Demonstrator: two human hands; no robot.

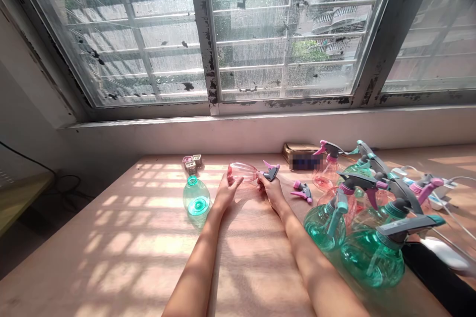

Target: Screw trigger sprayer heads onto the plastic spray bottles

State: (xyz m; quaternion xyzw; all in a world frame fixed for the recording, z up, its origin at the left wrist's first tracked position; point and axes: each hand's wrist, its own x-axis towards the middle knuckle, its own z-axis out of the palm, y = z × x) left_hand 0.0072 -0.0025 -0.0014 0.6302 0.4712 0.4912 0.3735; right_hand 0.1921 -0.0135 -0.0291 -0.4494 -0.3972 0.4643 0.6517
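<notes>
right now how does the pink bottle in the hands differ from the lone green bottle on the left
The pink bottle is held sideways; the green bottle stands upright on the table. A spray head is at the pink bottle's neck; the green bottle's neck is bare. Both are see-through.

A transparent pink plastic bottle (244, 170) is tipped sideways, its right end beside a grey-and-pink plastic trigger spray head (273, 173).
</notes>
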